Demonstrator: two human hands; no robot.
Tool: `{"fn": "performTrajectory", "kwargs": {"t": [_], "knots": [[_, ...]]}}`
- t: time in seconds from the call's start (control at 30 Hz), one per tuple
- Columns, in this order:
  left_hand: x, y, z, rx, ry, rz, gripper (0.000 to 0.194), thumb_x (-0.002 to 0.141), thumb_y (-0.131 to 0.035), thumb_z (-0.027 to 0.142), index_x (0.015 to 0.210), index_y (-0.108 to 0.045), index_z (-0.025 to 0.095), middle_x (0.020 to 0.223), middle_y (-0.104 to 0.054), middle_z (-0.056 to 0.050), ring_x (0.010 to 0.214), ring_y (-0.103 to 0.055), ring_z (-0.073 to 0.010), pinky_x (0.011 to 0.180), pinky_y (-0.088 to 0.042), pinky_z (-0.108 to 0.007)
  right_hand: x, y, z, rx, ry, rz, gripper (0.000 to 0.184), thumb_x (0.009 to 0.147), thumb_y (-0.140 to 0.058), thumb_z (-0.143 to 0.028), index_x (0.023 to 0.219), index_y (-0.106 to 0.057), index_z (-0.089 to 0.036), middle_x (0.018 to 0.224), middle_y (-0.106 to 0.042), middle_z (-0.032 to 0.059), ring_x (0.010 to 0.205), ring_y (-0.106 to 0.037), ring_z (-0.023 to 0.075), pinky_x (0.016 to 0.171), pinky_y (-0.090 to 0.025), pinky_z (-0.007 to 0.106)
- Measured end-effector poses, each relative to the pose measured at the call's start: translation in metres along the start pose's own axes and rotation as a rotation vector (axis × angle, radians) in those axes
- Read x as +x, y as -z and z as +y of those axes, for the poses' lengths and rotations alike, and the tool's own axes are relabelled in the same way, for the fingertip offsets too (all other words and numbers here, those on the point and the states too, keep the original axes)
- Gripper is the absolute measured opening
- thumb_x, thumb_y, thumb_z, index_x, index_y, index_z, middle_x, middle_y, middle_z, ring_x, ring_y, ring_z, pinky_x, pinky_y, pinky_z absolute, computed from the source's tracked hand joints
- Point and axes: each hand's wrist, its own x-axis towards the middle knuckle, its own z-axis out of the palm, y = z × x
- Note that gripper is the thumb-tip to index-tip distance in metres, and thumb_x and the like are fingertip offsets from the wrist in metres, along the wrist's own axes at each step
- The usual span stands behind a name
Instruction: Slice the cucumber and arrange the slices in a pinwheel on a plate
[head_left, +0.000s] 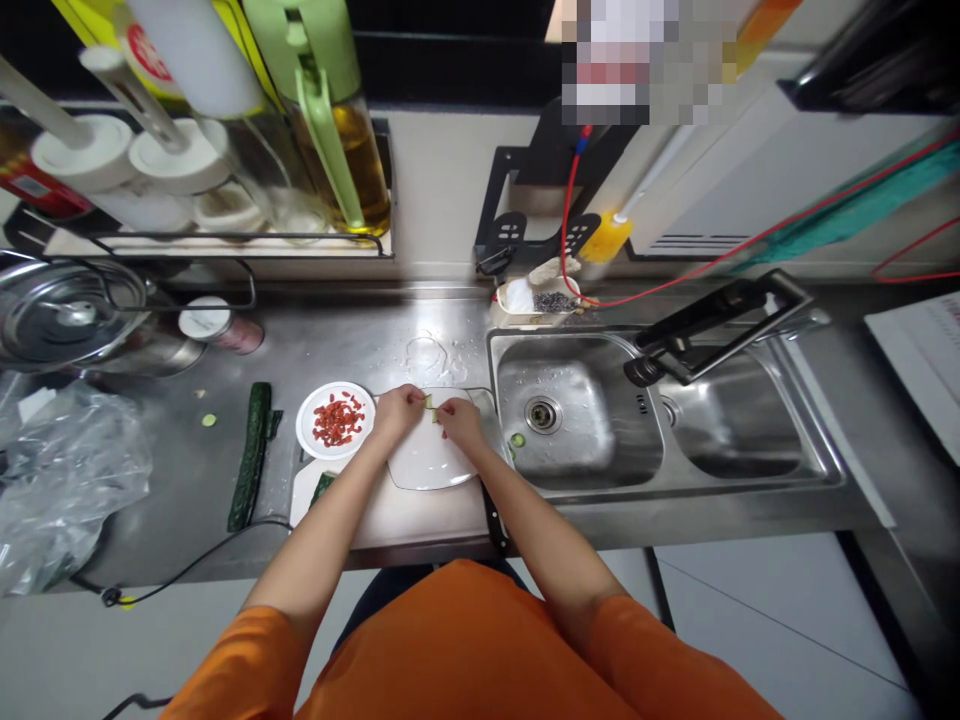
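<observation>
My left hand (399,408) and my right hand (459,420) meet over the far edge of a white plate (427,468) that lies on a white cutting board (405,515). Both hands pinch small green cucumber pieces (432,408) between their fingertips. Left of the plate stands a small white dish of red chopped bits (336,420). A long dark cucumber (250,455) lies on the steel counter further left. A black knife handle (493,520) shows under my right forearm.
A double steel sink (660,420) with a black tap (712,325) lies to the right, a cucumber slice (517,440) in its left bowl. Oil bottles (337,120) on a rack stand at the back. A pot lid (67,310) and a plastic bag (60,480) are at left.
</observation>
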Motion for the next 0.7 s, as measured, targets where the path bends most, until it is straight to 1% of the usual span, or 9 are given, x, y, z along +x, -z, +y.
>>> {"fn": "performTrajectory", "kwargs": {"t": [0.13,0.27,0.5,0.63,0.7], "knots": [[0.001,-0.002,0.003,0.133,-0.027,0.050,0.019,0.074,-0.052,0.024,0.083,-0.068,0.021,0.080,-0.068,-0.005,0.074,-0.059,-0.0186,0.067,-0.039,-0.026,0.002,-0.003,-0.004,-0.058,-0.015,0.026,0.014,0.079,-0.052,-0.019,0.073,-0.064,-0.016,0.057,-0.063,-0.0014,0.037,-0.051,0.0060,0.050,-0.038,0.018],[0.001,-0.005,0.001,0.232,-0.062,0.078,0.020,0.076,-0.050,0.024,0.085,-0.068,0.020,0.084,-0.067,-0.008,0.074,-0.058,-0.0200,0.068,-0.039,-0.028,0.004,-0.007,-0.007,-0.123,-0.009,0.059,0.014,0.079,-0.054,-0.021,0.071,-0.064,-0.017,0.054,-0.062,0.0005,0.046,-0.055,0.0098,0.054,-0.039,0.020],[0.003,-0.005,0.000,0.278,-0.068,0.094,0.019,0.078,-0.049,0.024,0.085,-0.066,0.019,0.086,-0.064,-0.009,0.077,-0.057,-0.0207,0.069,-0.039,-0.030,0.002,-0.008,-0.015,-0.249,0.001,0.107,0.014,0.080,-0.053,-0.023,0.079,-0.065,-0.016,0.076,-0.067,0.0087,0.075,-0.061,0.0181,0.066,-0.041,0.025],[0.001,-0.006,0.000,0.297,-0.122,0.140,0.020,0.079,-0.050,0.025,0.089,-0.065,0.018,0.087,-0.062,-0.010,0.082,-0.056,-0.0226,0.071,-0.040,-0.031,-0.005,-0.007,-0.019,-0.432,0.030,0.105,0.018,0.086,-0.048,-0.026,0.089,-0.061,-0.014,0.082,-0.065,0.0115,0.080,-0.060,0.0219,0.068,-0.041,0.029],[-0.001,-0.006,-0.001,0.304,-0.181,0.154,0.021,0.080,-0.048,0.024,0.091,-0.065,0.018,0.088,-0.062,-0.010,0.085,-0.055,-0.0229,0.073,-0.040,-0.032,-0.010,-0.006,-0.016,-0.482,0.086,0.109,0.020,0.089,-0.045,-0.028,0.094,-0.059,-0.015,0.085,-0.063,0.0106,0.080,-0.058,0.0216,0.070,-0.041,0.031]]}}
